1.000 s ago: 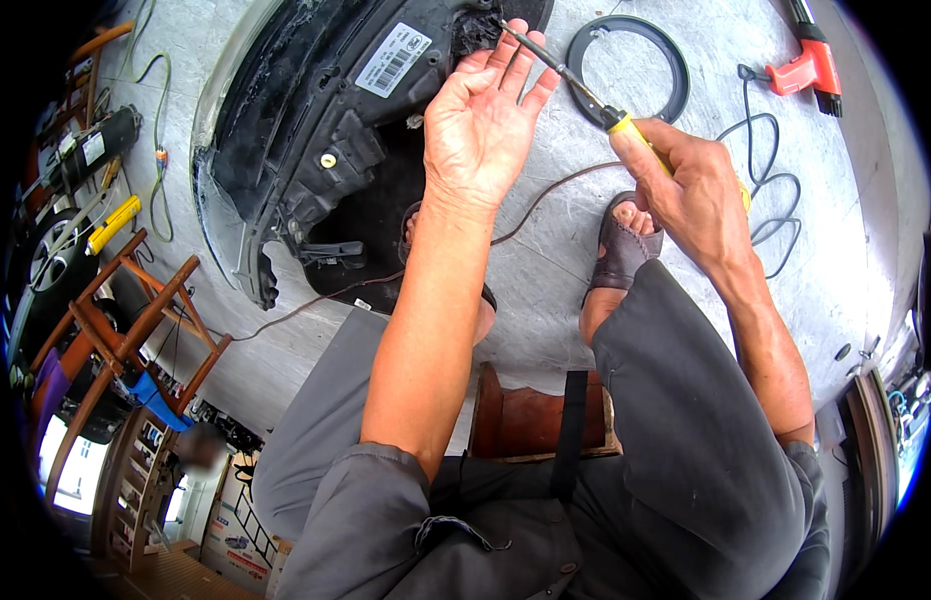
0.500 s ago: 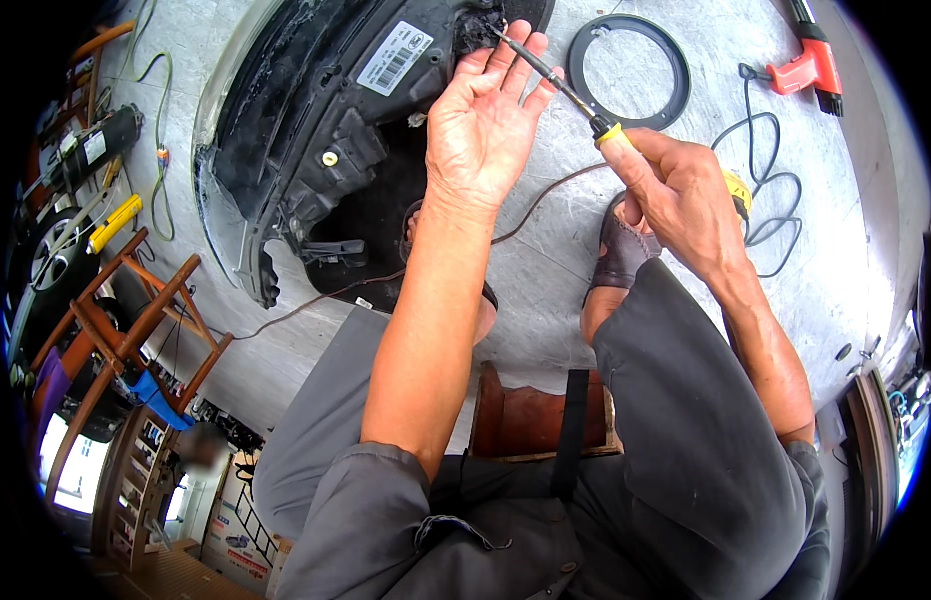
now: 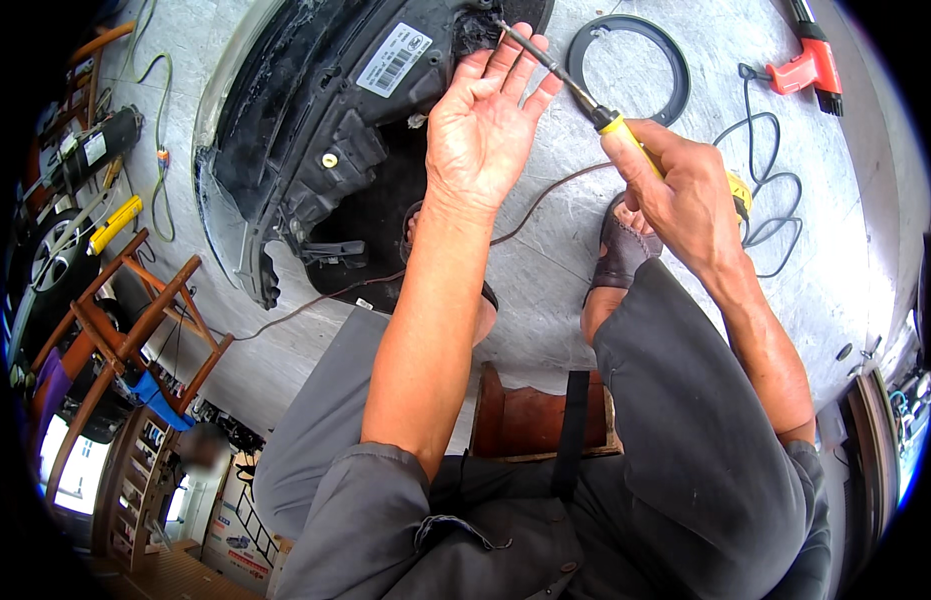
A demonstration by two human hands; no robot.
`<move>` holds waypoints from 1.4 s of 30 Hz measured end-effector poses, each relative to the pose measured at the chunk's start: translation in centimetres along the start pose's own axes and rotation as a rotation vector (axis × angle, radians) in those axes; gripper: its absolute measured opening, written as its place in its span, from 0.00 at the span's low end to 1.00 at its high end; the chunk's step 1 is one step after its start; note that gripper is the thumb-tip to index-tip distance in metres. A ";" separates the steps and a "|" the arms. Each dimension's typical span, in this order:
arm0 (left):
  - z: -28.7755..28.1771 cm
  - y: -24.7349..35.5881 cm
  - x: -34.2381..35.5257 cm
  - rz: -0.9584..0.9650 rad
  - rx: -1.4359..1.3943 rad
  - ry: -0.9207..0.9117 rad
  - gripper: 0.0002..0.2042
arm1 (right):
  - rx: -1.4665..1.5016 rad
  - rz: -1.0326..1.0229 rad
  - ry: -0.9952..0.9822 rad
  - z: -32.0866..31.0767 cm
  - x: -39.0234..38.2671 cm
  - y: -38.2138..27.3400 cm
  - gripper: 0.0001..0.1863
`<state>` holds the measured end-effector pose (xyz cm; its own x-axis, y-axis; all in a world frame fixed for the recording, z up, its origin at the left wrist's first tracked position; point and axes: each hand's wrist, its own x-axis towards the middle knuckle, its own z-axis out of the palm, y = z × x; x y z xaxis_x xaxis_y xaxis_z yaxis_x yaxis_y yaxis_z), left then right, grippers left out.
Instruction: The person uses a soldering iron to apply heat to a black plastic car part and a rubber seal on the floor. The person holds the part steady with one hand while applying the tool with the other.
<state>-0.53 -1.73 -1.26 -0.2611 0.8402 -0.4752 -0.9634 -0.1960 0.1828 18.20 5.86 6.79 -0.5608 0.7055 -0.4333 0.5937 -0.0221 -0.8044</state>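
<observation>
My right hand (image 3: pixel 685 195) is closed around the yellow handle of a soldering iron (image 3: pixel 618 133), whose metal shaft runs up-left to a black, rough, melted-looking patch (image 3: pixel 475 28) on a black car headlamp housing (image 3: pixel 330 100). My left hand (image 3: pixel 490 120) is palm up with its fingers spread, at the housing's edge just under the tip; whether it touches the housing is hard to tell. The housing has a white barcode label (image 3: pixel 395 57) and a clear lens edge along its left side.
A black plastic ring (image 3: pixel 675 70) and a red tool (image 3: pixel 797 70) with looped cord lie on the grey floor (image 3: pixel 545 240). At left are wooden chair frames (image 3: pixel 145 300), a wheel (image 3: pixel 57 262) and a yellow tool (image 3: pixel 113 225). A wooden stool (image 3: pixel 515 410) is beneath me.
My right hand and the iron's handle have shifted slightly left and up since one second ago, with small movements of the tip. My left hand has moved very slightly right.
</observation>
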 end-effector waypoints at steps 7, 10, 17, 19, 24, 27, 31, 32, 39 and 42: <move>0.2 -0.1 0.0 0.006 0.002 0.021 0.15 | -0.010 0.041 -0.060 -0.1 -0.4 -0.1 0.17; 0.1 -0.1 0.0 0.011 0.004 0.020 0.16 | -0.033 0.016 -0.052 0.0 -0.3 0.0 0.17; 0.3 -0.2 -0.1 0.011 0.001 0.037 0.16 | -0.034 0.061 -0.056 -0.1 -0.2 0.0 0.17; 0.4 -0.2 0.0 0.013 0.013 0.038 0.15 | -0.027 0.052 -0.052 -0.2 -0.1 0.1 0.17; 0.4 0.0 0.0 0.013 0.024 0.032 0.13 | -0.013 0.037 -0.030 -0.2 0.1 0.1 0.17; 0.5 0.0 -0.1 0.007 0.018 0.032 0.12 | -0.009 0.052 -0.028 -0.3 0.1 0.1 0.17; 0.8 0.0 -0.1 0.004 0.028 0.047 0.11 | -0.008 0.071 -0.024 -0.6 0.2 -0.2 0.18; 0.8 0.0 -0.1 0.003 0.030 0.050 0.11 | -0.011 0.078 -0.027 -0.7 0.2 -0.3 0.18; 0.3 0.0 0.0 0.000 0.041 0.008 0.13 | -0.069 0.062 -0.032 -1.0 0.2 -0.6 0.19; 0.4 0.1 0.0 -0.004 0.011 0.025 0.12 | -0.063 0.055 -0.029 -1.0 0.0 -0.7 0.19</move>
<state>-0.56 -1.56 -0.91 -0.2585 0.8279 -0.4978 -0.9638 -0.1865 0.1904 18.32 6.61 7.74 -0.5425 0.6834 -0.4884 0.6584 -0.0152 -0.7525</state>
